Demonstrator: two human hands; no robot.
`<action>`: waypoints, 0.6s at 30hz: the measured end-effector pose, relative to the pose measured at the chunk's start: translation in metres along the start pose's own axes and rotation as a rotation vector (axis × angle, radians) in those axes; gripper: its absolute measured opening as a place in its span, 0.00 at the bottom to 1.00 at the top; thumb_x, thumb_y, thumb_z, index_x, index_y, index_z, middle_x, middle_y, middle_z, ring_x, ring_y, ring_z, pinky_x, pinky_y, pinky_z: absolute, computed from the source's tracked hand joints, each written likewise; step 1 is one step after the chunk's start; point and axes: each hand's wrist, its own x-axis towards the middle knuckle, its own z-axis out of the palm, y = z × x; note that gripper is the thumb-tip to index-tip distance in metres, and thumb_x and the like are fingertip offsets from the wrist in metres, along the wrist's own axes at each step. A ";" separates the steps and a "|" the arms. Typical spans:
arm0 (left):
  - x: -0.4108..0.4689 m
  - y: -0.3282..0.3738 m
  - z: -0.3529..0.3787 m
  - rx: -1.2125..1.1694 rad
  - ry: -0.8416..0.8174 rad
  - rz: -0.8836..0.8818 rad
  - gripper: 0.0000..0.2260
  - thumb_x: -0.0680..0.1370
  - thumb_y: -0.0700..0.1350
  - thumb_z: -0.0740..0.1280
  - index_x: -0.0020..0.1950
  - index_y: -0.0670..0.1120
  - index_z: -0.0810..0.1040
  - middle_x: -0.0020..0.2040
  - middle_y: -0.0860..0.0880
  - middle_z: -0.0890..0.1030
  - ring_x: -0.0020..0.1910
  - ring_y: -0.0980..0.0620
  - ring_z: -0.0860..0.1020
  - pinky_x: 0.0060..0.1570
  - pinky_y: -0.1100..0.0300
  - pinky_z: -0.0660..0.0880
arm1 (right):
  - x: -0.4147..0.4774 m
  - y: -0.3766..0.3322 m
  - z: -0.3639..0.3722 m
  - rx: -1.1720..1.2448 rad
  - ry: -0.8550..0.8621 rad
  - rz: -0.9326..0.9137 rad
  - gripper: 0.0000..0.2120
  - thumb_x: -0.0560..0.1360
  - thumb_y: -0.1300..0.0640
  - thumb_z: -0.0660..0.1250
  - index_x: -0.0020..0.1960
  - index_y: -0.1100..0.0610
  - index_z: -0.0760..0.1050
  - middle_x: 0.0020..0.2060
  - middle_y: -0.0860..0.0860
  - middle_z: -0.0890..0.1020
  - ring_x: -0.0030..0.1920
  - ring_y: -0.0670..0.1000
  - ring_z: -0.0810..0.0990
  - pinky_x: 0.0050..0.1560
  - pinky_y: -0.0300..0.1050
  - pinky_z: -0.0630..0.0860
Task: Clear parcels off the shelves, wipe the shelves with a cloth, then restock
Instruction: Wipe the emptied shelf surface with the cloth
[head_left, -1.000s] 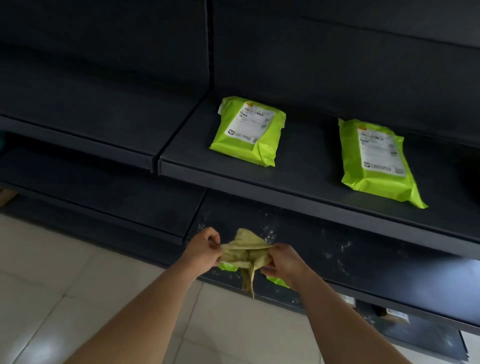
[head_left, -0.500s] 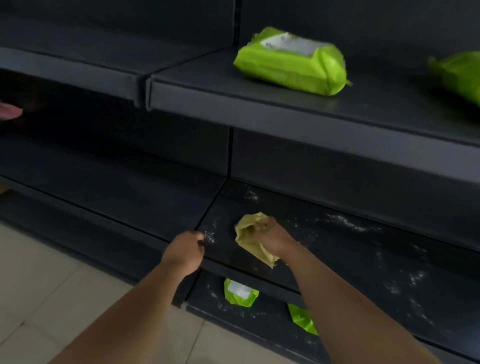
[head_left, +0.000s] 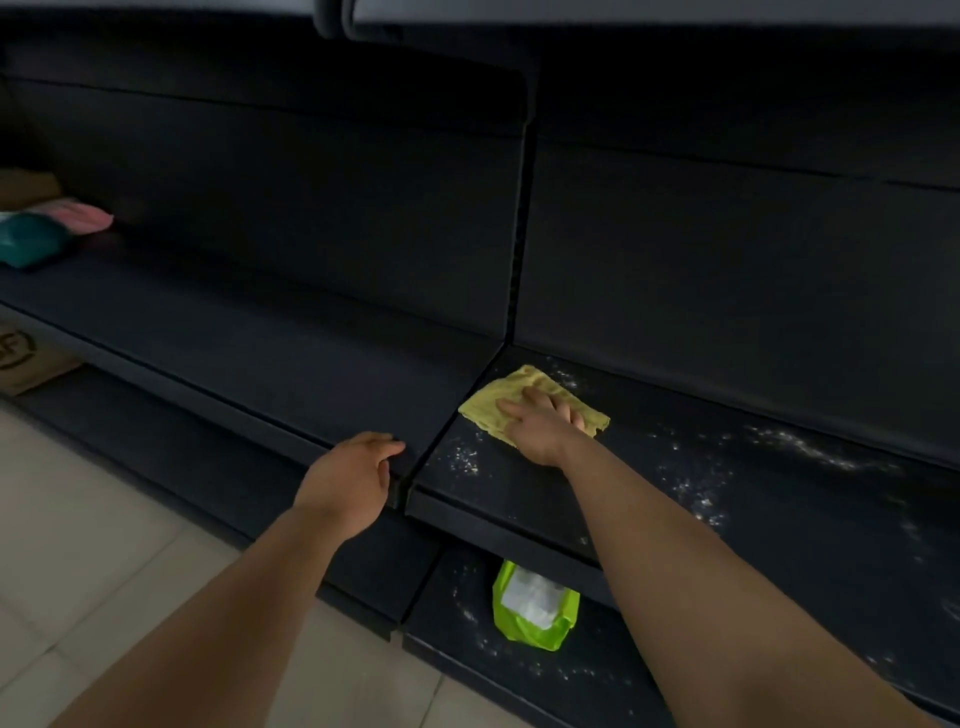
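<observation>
The middle shelf (head_left: 779, 493) is bounded at the back by a dark upright panel (head_left: 727, 270) and overhung by the front lip of the shelf above (head_left: 623, 10). Open room is left along the shelf to the right of the cloth. A narrow seam (head_left: 457, 415) divides this section from the left section (head_left: 234, 343), whose front corner lies just beside it.

The right section is seen to be strewn with white dust (head_left: 810, 447), thickest toward the back right and in a patch near the seam. Further dust is scattered on the bottom shelf (head_left: 519, 691), where a green parcel (head_left: 535, 608) lies partly under the middle shelf's front edge. Pale floor tiles (head_left: 78, 545) run along the front. At the far left a teal item (head_left: 31, 241) and a pink item (head_left: 85, 215) are seen, with a cardboard box (head_left: 26, 358) below them.

The yellow cloth (head_left: 493, 402) is spread flat at the back left of the right section, close to the seam. It is pressed down by the right hand (head_left: 540, 423), whose fingers are laid out straight across it. The left hand (head_left: 348, 478) is rested on the front corner of the left section, fingers loosely extended, with nothing held, well apart from the cloth.
</observation>
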 end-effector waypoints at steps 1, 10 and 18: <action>0.000 -0.003 0.000 -0.029 -0.001 -0.005 0.18 0.83 0.43 0.53 0.71 0.52 0.70 0.73 0.56 0.67 0.69 0.54 0.69 0.62 0.64 0.66 | 0.004 -0.007 0.000 0.012 -0.008 -0.008 0.27 0.79 0.56 0.52 0.74 0.35 0.57 0.78 0.46 0.45 0.77 0.58 0.43 0.74 0.57 0.39; -0.001 -0.014 -0.003 -0.211 -0.027 -0.055 0.20 0.82 0.38 0.53 0.71 0.52 0.71 0.72 0.56 0.69 0.60 0.47 0.76 0.59 0.57 0.72 | 0.008 -0.035 0.019 0.183 0.029 -0.230 0.14 0.74 0.41 0.65 0.59 0.38 0.78 0.73 0.44 0.61 0.74 0.54 0.52 0.73 0.54 0.42; 0.002 -0.011 -0.006 -0.245 -0.034 -0.100 0.21 0.81 0.37 0.52 0.70 0.51 0.71 0.71 0.51 0.71 0.51 0.46 0.79 0.47 0.62 0.76 | -0.015 -0.035 0.038 0.308 -0.035 -0.368 0.12 0.71 0.50 0.72 0.53 0.39 0.81 0.63 0.40 0.67 0.71 0.49 0.58 0.75 0.53 0.46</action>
